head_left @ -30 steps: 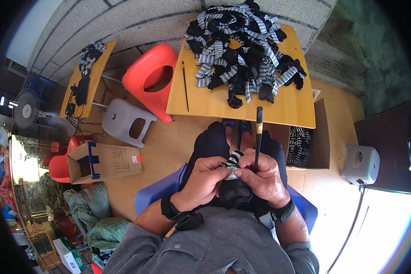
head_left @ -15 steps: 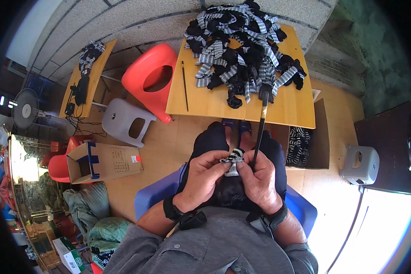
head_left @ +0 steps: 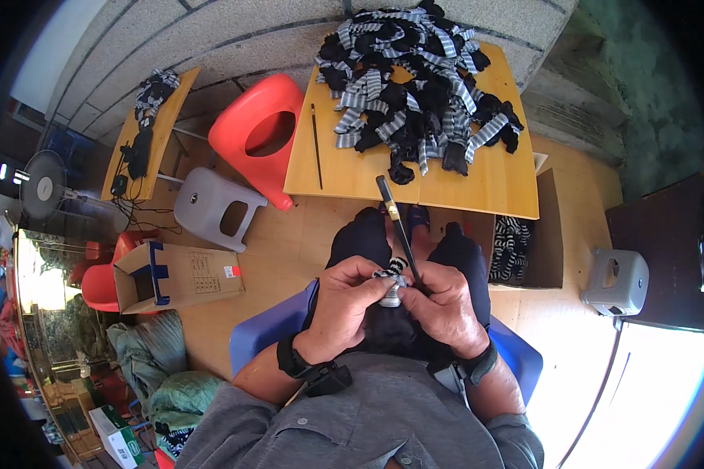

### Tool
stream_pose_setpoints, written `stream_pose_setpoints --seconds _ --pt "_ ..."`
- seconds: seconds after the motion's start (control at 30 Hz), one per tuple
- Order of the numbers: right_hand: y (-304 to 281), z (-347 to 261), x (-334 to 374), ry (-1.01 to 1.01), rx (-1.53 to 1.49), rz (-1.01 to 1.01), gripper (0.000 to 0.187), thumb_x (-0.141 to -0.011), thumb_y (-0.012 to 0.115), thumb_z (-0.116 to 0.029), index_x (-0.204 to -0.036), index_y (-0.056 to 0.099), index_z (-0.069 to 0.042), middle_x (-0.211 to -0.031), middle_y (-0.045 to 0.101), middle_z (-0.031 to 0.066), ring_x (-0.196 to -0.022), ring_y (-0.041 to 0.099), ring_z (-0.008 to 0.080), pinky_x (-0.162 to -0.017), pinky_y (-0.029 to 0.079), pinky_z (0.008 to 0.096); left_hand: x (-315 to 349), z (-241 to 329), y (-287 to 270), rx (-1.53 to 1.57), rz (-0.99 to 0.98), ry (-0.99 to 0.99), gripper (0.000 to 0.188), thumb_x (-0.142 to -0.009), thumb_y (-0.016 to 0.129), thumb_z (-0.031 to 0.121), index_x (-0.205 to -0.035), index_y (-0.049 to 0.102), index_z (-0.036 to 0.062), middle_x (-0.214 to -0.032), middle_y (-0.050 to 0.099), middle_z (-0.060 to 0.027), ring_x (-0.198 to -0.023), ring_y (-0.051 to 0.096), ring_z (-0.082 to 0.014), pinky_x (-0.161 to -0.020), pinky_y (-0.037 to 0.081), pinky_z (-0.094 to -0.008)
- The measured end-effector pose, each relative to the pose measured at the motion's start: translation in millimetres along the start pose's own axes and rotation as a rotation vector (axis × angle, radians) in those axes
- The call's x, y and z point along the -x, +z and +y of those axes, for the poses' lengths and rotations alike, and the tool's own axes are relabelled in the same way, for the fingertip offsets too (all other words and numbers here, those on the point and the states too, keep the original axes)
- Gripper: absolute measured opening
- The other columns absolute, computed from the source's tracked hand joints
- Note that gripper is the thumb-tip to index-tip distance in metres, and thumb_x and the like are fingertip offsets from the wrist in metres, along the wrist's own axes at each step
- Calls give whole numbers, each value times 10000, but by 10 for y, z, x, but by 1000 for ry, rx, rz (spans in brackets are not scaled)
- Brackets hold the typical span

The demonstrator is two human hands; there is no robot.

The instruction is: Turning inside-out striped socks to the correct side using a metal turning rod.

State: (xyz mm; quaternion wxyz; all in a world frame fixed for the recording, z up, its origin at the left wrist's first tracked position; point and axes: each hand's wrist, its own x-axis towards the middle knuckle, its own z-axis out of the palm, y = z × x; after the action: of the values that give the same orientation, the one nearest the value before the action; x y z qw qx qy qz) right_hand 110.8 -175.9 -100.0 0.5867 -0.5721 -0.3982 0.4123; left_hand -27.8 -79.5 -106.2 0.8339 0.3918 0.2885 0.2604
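Over my lap, a black-and-white striped sock (head_left: 391,295) is bunched between my two hands, its black part hanging below. My left hand (head_left: 341,301) pinches one side of it between thumb and fingers. My right hand (head_left: 444,306) grips the other side with thumb and forefinger and also holds a black stick (head_left: 401,223) with a gold band, like a chopstick. The stick slants up and left toward the table edge; its lower end is hidden by my right hand.
Ahead is a yellow table (head_left: 352,184) with a heap of striped and black socks (head_left: 414,86) and another thin stick (head_left: 317,148). A box of striped socks (head_left: 511,248) stands right. On the left are a red chair (head_left: 223,129), grey stool (head_left: 203,205) and cardboard box (head_left: 199,281).
The black stick has swung left and its upper end has come nearer, away from the sock heap. Both hands stay close together on the sock, which has shifted slightly.
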Motion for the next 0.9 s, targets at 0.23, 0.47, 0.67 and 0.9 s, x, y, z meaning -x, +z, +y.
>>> stream_pose_setpoints --seconds 0.23,0.47,0.67,0.9 --pt "49 171 50 -39 36 163 76 -872 532 43 -896 597 10 -795 605 -23 -738 526 36 -655 434 205 -3 -86 -111 197 -107 -30 124 -922 589 -11 -1025 654 -35 -950 686 -75 -848 647 -124 -716 511 -232" --pt "91 167 87 40 -63 210 36 -829 603 8 -842 570 14 -683 553 17 -667 489 56 -580 427 250 -54 -96 -230 -95 -212 16 148 -892 618 -24 -1031 664 -38 -986 668 -78 -883 613 -128 -756 484 -256" --pt "177 205 93 -40 81 227 57 -815 618 7 -822 561 16 -667 560 94 -612 507 96 -556 429 281 -14 -90 -229 -294 -205 113 78 -915 630 20 -971 663 -23 -906 649 -8 -753 562 -49 -655 446 -181" --pt "334 98 102 -299 444 341 103 -739 610 75 -795 558 7 -689 561 170 -584 573 359 -536 451 362 38 -253 -124 -317 23 250 79 -957 586 77 -943 587 -1 -832 587 17 -752 517 -41 -685 439 -203"
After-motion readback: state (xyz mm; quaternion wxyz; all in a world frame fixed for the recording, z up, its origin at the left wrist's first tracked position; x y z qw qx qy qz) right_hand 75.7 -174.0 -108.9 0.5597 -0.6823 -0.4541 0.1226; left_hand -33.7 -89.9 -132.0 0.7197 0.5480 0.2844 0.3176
